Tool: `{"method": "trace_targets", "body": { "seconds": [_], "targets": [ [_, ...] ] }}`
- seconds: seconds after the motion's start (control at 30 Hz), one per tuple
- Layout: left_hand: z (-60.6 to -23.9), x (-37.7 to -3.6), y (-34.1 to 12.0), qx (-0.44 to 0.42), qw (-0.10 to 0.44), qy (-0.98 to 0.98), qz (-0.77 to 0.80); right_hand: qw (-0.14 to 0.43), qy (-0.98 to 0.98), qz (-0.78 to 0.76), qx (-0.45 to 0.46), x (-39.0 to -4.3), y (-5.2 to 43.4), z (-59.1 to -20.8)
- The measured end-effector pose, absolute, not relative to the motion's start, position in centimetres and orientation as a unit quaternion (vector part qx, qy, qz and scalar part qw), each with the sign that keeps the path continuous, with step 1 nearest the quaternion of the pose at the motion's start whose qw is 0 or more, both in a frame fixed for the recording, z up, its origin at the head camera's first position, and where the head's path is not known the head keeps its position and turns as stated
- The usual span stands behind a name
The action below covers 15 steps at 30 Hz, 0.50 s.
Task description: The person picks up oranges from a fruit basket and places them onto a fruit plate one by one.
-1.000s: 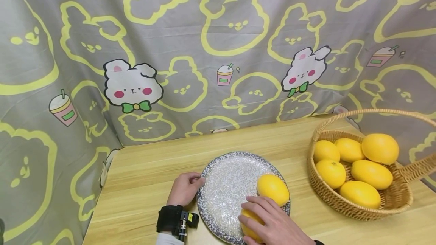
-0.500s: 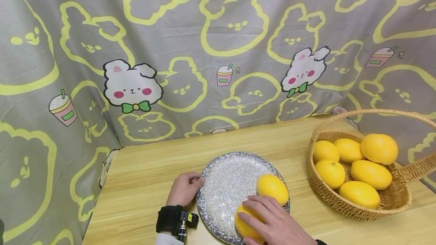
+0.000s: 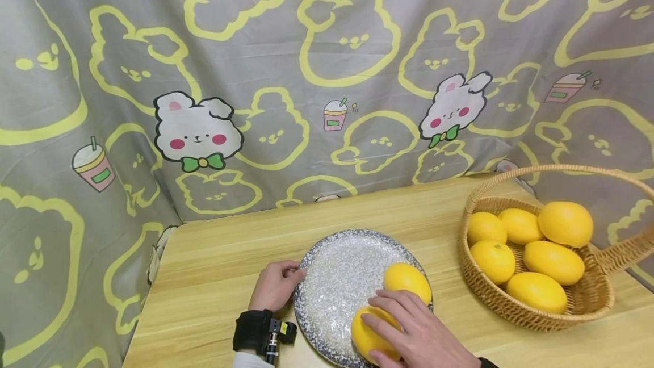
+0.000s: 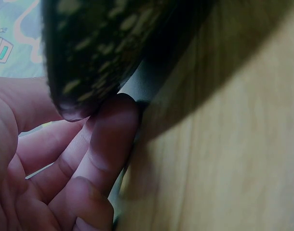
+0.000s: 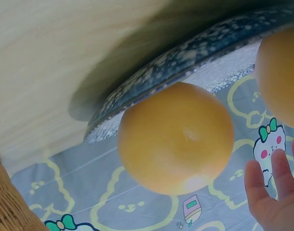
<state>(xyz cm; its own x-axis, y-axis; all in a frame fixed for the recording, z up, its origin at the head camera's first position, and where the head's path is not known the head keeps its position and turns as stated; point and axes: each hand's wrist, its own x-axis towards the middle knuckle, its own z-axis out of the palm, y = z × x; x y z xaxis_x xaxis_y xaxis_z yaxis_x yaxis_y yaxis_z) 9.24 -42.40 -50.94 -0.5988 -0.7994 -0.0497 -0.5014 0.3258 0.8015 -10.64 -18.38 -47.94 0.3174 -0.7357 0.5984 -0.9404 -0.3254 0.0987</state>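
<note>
A speckled grey plate (image 3: 332,288) with a dark rim lies on the table. My left hand (image 3: 276,285) holds its left rim; in the left wrist view, fingers (image 4: 113,125) show under the plate's edge. One smooth yellow citrus fruit (image 3: 369,337) sits at the plate's near right, partly hidden by my right hand (image 3: 419,331). That hand hovers over it, fingers loosely extended. In the right wrist view its fingers (image 5: 282,175) stand apart from the nearer fruit (image 5: 284,72). A second citrus fruit (image 3: 407,281) lies just behind, near the plate's right rim.
To the right stands a wicker basket (image 3: 541,322) with a tall arched handle, holding several more yellow fruits (image 3: 554,262). A grey curtain (image 3: 286,61) with rabbit prints hangs behind the wooden table (image 3: 219,254).
The near fruit moved a little left on the plate, then stayed there. My right hand has eased slightly right, off the fruit, baring more of it. My left hand stays at the rim.
</note>
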Motion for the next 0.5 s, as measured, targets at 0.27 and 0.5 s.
{"method": "trace_targets", "body": {
  "seconds": [0.27,0.5],
  "targets": [
    [-50.9,9.2,-42.4,0.409,0.180,-0.795,-0.410,0.220,-0.548,0.233,0.773,-11.3,-18.0,-47.4],
    [-51.0,9.3,-42.4,0.407,0.178,-0.794,-0.415,0.218,-0.552,0.236,0.769,-11.9,-17.7,-46.9]
  ]
}}
